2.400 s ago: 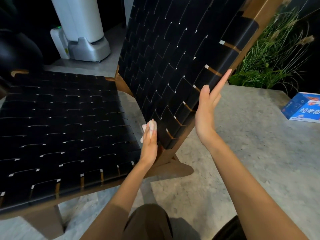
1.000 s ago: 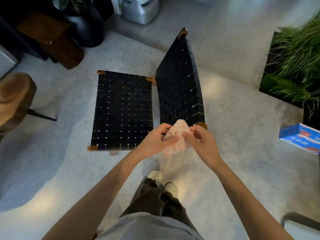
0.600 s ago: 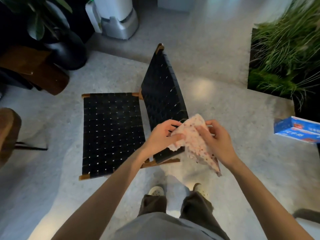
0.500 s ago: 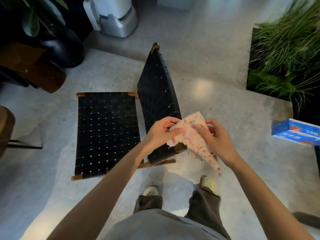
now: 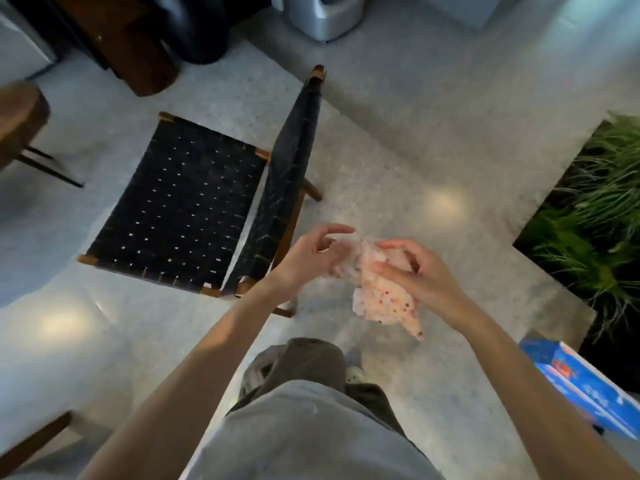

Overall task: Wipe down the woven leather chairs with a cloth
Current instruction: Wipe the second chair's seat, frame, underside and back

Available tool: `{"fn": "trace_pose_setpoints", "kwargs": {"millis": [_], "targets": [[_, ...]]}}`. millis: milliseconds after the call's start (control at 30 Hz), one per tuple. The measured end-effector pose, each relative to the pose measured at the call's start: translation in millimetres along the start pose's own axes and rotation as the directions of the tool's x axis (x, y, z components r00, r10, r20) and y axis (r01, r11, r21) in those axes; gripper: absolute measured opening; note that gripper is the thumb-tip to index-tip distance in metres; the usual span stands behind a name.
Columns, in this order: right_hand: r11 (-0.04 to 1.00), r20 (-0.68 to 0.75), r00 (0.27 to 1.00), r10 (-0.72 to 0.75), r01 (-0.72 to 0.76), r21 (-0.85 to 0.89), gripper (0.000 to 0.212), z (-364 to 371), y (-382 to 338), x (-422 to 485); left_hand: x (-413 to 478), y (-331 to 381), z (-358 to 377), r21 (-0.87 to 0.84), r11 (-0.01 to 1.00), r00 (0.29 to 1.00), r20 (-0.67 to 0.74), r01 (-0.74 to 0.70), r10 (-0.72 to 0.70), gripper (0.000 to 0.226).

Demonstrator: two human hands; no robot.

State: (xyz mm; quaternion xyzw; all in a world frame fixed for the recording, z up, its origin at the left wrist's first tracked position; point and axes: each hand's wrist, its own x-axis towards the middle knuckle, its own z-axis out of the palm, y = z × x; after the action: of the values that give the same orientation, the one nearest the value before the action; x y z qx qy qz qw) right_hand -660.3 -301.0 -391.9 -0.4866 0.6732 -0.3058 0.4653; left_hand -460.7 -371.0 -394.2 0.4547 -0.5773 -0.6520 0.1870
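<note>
1. Cloth (image 5: 381, 299), pink and speckled, hangs crumpled between a person's two hands, in the air above the floor (image 5: 433, 140) and touching no part of the chair.
2. The right hand (image 5: 422, 275) pinches the cloth's upper part between thumb and curled fingers. The left hand (image 5: 308, 258) is half open with its index finger stretched out and the cloth's edge against its palm; whether it grips cannot be told.
3. The woven leather chair (image 5: 180, 209) stands ahead and to the left of both hands. Its backrest (image 5: 291, 161), seen almost edge-on, runs away from the person, its near end just beside the left hand, the nearer of the two.
4. The floor is grey speckled stone. A blue box (image 5: 581, 382) lies at right below a bed of grass (image 5: 595, 209), and a wooden stool (image 5: 17, 112) stands far left.
</note>
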Motion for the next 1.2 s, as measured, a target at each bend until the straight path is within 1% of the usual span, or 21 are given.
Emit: {"fn": "trace_pose_setpoints", "kwargs": {"millis": [33, 67, 100, 167, 233, 267, 333, 400, 433, 500, 567, 600, 667, 767, 833, 900, 933, 1000, 1033, 1133, 1200], "targets": [[1.000, 0.018, 1.000, -0.022, 0.022, 0.008, 0.036, -10.6, 0.2, 4.9, 5.0, 5.1, 8.3, -0.018, 1.000, 1.000, -0.013, -0.004, 0.004, 0.029], [0.999, 0.033, 0.999, -0.038, 0.037, 0.024, 0.043, -19.9, -0.1, 11.0, 11.9, 6.8, 15.3, -0.020, 1.000, 0.999, -0.026, -0.024, 0.024, 0.028], [0.998, 0.048, 0.998, -0.048, 0.046, 0.043, 0.052, -27.6, -1.6, 18.5, 19.8, 8.8, 21.7, 0.014, 0.998, 0.997, -0.038, -0.066, 0.066, 0.030], [0.998, 0.081, 0.995, -0.054, 0.051, 0.045, 0.069, -39.9, -3.7, 36.7, 38.7, 4.9, 32.1, 0.184, 0.971, 0.984, -0.069, -0.151, 0.166, 0.051], [0.993, 0.140, 0.984, -0.111, 0.115, -0.021, 0.077, -51.5, -2.4, 58.6, 58.9, -4.2, 38.1, 0.337, 0.919, 0.960, -0.115, -0.203, 0.254, 0.072], [0.987, 0.187, 0.972, -0.142, 0.153, -0.049, 0.080, -57.5, -1.1, 70.0, 68.8, -9.2, 39.6, 0.378, 0.903, 0.947, -0.157, -0.205, 0.281, 0.078], [0.979, 0.266, 0.950, -0.163, 0.190, -0.079, 0.083, -72.4, 7.1, 97.5, 89.9, -15.3, 40.5, 0.382, 0.904, 0.929, -0.228, -0.191, 0.293, 0.077], [0.978, 0.314, 0.940, -0.131, 0.174, -0.113, 0.086, -87.1, 13.6, 126.5, 112.7, -11.8, 42.3, 0.351, 0.915, 0.921, -0.254, -0.198, 0.296, 0.062], [0.981, 0.340, 0.936, -0.090, 0.141, -0.130, 0.086, -94.4, 14.7, 142.9, 125.7, -5.0, 43.3, 0.324, 0.930, 0.927, -0.267, -0.172, 0.265, 0.054], [0.986, 0.406, 0.914, -0.016, 0.082, -0.146, 0.077, -109.0, 11.1, 172.8, 150.9, 9.2, 43.9, 0.225, 0.974, 0.947, -0.309, -0.023, 0.094, 0.038], [0.992, 0.442, 0.896, 0.039, 0.018, -0.124, 0.059, -123.0, 4.7, 199.1, 175.0, 19.2, 44.6, 0.118, 0.989, 0.946, -0.321, 0.090, -0.048, 0.030], [0.994, 0.451, 0.890, 0.059, -0.011, -0.109, 0.048, -129.7, 2.4, 212.4, 187.2, 22.8, 45.0, 0.095, 0.989, 0.945, -0.320, 0.109, -0.073, 0.027], [0.996, 0.475, 0.877, 0.076, -0.044, -0.079, 0.033, -141.2, 3.3, 239.3, 207.4, 34.2, 45.0, 0.074, 0.990, 0.944, -0.315, 0.122, -0.093, 0.022], [0.990, 0.519, 0.847, 0.113, -0.054, -0.128, 0.021, -152.3, 5.5, 280.4, 232.6, 50.3, 41.5, 0.085, 0.985, 0.923, -0.371, 0.149, -0.107, 0.019], [0.986, 0.565, 0.819, 0.103, -0.008, -0.168, 0.016, -156.1, 0.2, 304.1, 246.9, 57.0, 38.2, 0.106, 0.981, 0.894, -0.436, 0.165, -0.103, 0.018], [0.977, 0.617, 0.785, 0.053, 0.088, -0.196, 0.005, -159.1, -4.4, 328.6, 260.2, 56.0, 36.0, 0.141, 0.971, 0.870, -0.481, 0.194, -0.104, 0.020], [0.965, 0.641, 0.767, 0.022, 0.150, -0.213, 0.005, -160.2, -6.7, 340.9, 266.7, 52.3, 35.2, 0.179, 0.960, 0.864, -0.493, 0.215, -0.102, 0.022], [0.919, 0.686, 0.726, -0.033, 0.292, -0.265, 0.010, -161.6, -11.0, 364.5, 278.2, 46.2, 35.6, 0.232, 0.941, 0.850, -0.518, 0.247, -0.096, 0.029], [0.889, 0.710, 0.702, -0.049, 0.355, -0.290, 0.011, -162.0, -13.9, 376.3, 283.8, 45.8, 36.5, 0.223, 0.943, 0.838, -0.538, 0.249, -0.094, 0.033], [0.796, 0.784, 0.618, -0.062, 0.505, -0.335, 0.012, -164.1, -25.3, 408.8, 303.6, 51.1, 42.5, 0.204, 0.957, 0.795, -0.606, 0.205, -0.041, 0.048], [0.745, 0.830, 0.555, -0.060, 0.578, -0.334, 0.013, -168.4, -28.2, 433.9, 320.1, 57.4, 47.9, 0.235, 0.941, 0.750, -0.661, 0.243, -0.029, 0.039]]}}
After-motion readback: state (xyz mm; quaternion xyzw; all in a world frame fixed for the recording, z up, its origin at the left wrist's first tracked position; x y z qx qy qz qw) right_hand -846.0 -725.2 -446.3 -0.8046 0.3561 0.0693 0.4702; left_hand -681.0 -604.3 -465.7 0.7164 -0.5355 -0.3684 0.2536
